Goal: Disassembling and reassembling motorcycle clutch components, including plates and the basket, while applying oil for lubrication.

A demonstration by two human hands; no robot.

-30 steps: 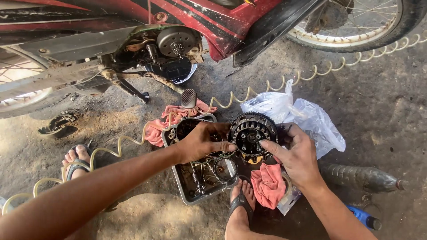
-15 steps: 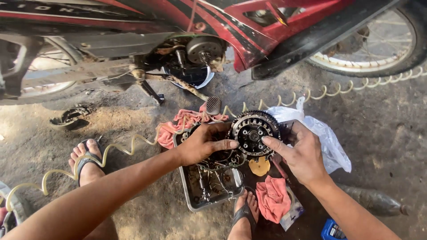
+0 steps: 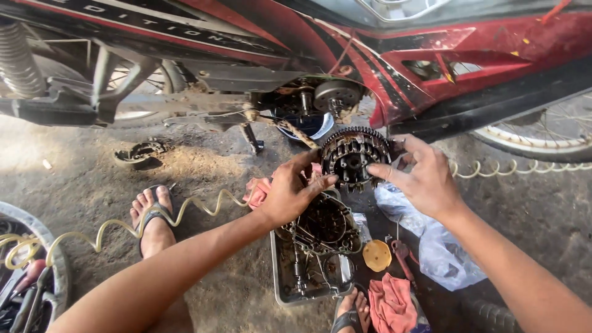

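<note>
- Left hand [image 3: 287,194]: fingers curled around the left side of the clutch assembly [image 3: 354,157], thumb and fingertips pressed against its lower left edge; gripping it.
- Right hand [image 3: 425,179]: fingers spread, fingertips touching the right face and rim of the clutch assembly; supporting it from the right, thumb pointing inward.
- Clutch assembly: dark, round, toothed around its rim, held between the fingertips of both hands, raised above the metal tray [image 3: 283,277] and just below the open engine side of the motorcycle [image 3: 431,68].
- Metal tray: below the left fingers, on the ground, holding oily parts and a chain.
- Round yellow disc [image 3: 377,255]: on the ground below the right fingers, just beside the tray.
- Pink rag [image 3: 391,305]: below the disc, near the lower frame edge.
- Clear plastic bag [image 3: 441,250]: under the right wrist, on the ground.
- Coiled yellow air hose [image 3: 123,225]: left of the left forearm, running across the ground past a sandalled foot [image 3: 151,219].
</note>
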